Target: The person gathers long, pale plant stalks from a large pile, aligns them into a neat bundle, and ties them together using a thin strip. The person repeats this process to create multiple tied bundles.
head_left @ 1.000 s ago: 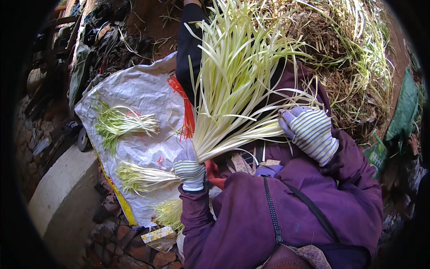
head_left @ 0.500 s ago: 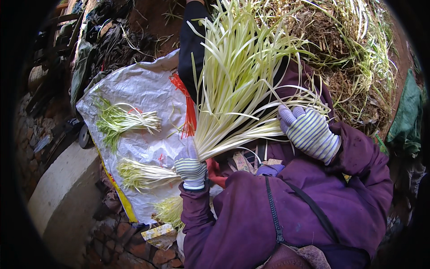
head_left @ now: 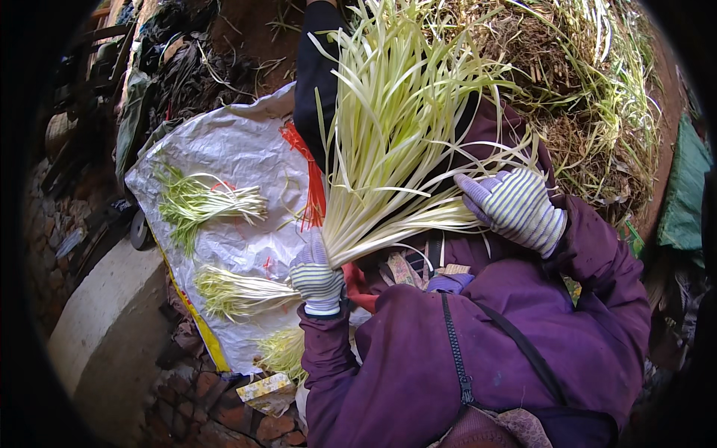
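A large fanned bunch of pale yellow-green chives (head_left: 396, 142) lies across my lap, its white stalk ends gathered at the lower left. My left hand (head_left: 317, 276), in a striped knit glove, is closed round those ends. On the other side my right hand (head_left: 519, 209), gloved alike, has its fingers curled over a lower strand group; the fingertips are partly hidden among the leaves. Left of the bunch, a tied chive bundle (head_left: 213, 201) with greener tips rests on a white plastic sheet (head_left: 246, 160). Beside my left hand lies a paler bundle (head_left: 243, 293).
Red plastic strips (head_left: 314, 190) hang at the sheet's right side. Another pale bundle (head_left: 282, 352) sits near my left sleeve. A heap of straw and loose leaves (head_left: 590, 119) rises at the far right. A concrete block (head_left: 112, 313) stands left of the sheet, above broken bricks (head_left: 276, 427).
My right hand has shifted slightly on the chives, its fingers now less bunched, and the leaves beside it have moved a little. My left hand keeps its hold in nearly the same place.
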The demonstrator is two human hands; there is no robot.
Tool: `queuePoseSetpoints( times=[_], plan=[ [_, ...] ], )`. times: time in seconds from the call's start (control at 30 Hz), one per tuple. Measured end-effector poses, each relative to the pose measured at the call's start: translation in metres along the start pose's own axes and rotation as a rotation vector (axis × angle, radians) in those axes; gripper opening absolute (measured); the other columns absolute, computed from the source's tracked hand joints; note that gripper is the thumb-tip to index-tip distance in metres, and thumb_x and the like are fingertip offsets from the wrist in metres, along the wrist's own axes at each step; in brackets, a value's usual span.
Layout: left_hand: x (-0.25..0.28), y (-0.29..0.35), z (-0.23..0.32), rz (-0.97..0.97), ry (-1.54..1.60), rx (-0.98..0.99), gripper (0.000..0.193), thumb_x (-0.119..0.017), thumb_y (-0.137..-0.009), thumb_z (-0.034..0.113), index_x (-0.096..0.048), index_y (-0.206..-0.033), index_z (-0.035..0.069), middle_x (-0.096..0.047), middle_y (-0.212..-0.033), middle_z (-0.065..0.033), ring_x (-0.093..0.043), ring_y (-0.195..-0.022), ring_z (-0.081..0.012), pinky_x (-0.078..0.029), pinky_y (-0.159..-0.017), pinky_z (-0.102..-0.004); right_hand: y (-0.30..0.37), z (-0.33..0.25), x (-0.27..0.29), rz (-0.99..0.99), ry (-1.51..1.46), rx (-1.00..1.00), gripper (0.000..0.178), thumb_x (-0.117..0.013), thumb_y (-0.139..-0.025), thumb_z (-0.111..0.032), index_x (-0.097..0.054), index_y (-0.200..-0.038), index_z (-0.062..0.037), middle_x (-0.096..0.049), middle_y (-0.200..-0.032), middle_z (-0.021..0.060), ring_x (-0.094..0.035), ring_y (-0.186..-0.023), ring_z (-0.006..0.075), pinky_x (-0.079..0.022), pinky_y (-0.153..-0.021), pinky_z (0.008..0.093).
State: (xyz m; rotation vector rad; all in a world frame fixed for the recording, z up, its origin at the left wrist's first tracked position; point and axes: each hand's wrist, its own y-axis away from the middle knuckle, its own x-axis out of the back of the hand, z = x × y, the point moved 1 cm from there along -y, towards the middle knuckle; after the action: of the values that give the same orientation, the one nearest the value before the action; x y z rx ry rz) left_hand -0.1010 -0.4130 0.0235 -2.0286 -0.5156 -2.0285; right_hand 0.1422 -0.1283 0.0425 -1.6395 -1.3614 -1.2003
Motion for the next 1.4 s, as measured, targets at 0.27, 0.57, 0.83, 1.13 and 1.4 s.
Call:
queuePoseSetpoints(
  times=[0.27,0.57,0.83,1.13,1.4],
  plan=[
    [-0.001,0.006,0.001,0.007,-0.007,-0.004,0.072,-0.069,-0.071,0.026,-0.050,-0.135,-0.003,-0.064,-0.096,-0.0177,-0.061,-0.080,-0.0338,-0.047,-0.071,-0.0460,-0.030,0.013,0.012,-0.215,-0.179,-0.041,0.019,-0.057,-0.091,-0.028,-0.064,-0.092,-0.0104,-0.056,-0.060,0.0099,-0.059,-0.053,0.0307,-0.046,-0.049,0.0443],
    [0.002,0.006,0.002,0.014,0.007,-0.021,0.073,-0.068,-0.071,0.027,-0.050,-0.135,-0.003,-0.063,-0.094,-0.0173,-0.060,-0.079,-0.0335,-0.047,-0.070,-0.0462,-0.029,0.009,-0.001,-0.184,-0.045,-0.041,0.015,-0.059,-0.089,-0.026,-0.062,-0.090,-0.0116,-0.058,-0.064,0.0083,-0.061,-0.057,0.0286,-0.049,-0.052,0.0415],
    [0.002,0.010,0.002,-0.099,0.014,0.052,0.075,-0.069,-0.071,0.029,-0.049,-0.135,-0.003,-0.064,-0.101,-0.0180,-0.062,-0.085,-0.0332,-0.047,-0.072,-0.0462,-0.028,0.003,0.007,-0.273,0.094,0.046,0.021,-0.052,-0.089,-0.017,-0.061,-0.107,-0.0116,-0.059,-0.067,0.0055,-0.062,-0.057,0.0252,-0.046,-0.046,0.0411],
    [-0.004,0.012,0.002,-0.004,0.000,0.013,0.076,-0.069,-0.070,0.029,-0.049,-0.135,-0.003,-0.065,-0.105,-0.0171,-0.063,-0.086,-0.0329,-0.047,-0.072,-0.0459,-0.027,0.004,0.003,-0.370,0.041,-0.012,0.018,-0.052,-0.091,-0.017,-0.060,-0.105,-0.0089,-0.058,-0.060,0.0082,-0.062,-0.055,0.0273,-0.047,-0.046,0.0441],
    [-0.003,0.014,0.002,-0.063,-0.002,0.027,0.073,-0.068,-0.071,0.027,-0.049,-0.135,-0.003,-0.063,-0.117,-0.0187,-0.063,-0.089,-0.0340,-0.049,-0.075,-0.0458,-0.028,0.006,0.008,-0.317,0.012,0.094,0.010,-0.053,-0.085,-0.015,-0.057,-0.084,-0.0053,-0.056,-0.059,0.0095,-0.062,-0.055,0.0280,-0.048,-0.047,0.0430]
  ],
)
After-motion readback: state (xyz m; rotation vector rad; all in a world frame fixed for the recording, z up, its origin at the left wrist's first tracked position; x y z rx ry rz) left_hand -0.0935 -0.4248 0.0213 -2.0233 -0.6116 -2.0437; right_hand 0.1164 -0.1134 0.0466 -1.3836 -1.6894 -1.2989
